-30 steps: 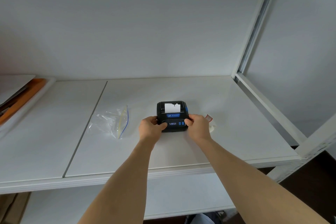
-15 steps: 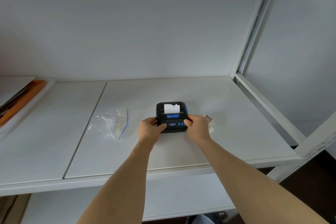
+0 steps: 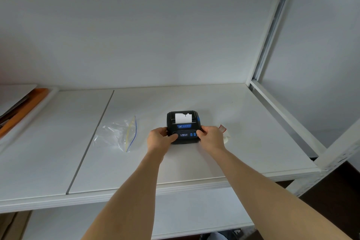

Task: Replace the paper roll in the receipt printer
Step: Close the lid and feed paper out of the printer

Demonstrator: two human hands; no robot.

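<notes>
Two hands clasp the receipt printer point(image 3: 183, 127), the left hand point(image 3: 158, 139) and right hand point(image 3: 211, 138) each in a closed grip on its side. Torn paper point(image 3: 183, 118) sticks out beyond them. Bare shelf point(image 3: 194, 161) lies nearer; a plastic bag point(image 3: 118, 134) sits left, a paper roll point(image 3: 226, 135) just right.

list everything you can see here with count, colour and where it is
receipt printer: 1, black with blue buttons, middle of the shelf, white paper sticking out of its top
zip bag: 1, clear with a blue and yellow seal, left of the printer, lying flat
paper roll: 1, white with a red-marked tab, right of the printer, partly hidden by the right hand
shelf: 1, white, two boards side by side
orange item: 1, far left edge, unclear what
left hand: 1, grip on the printer's left side
right hand: 1, grip on the printer's right side
</notes>
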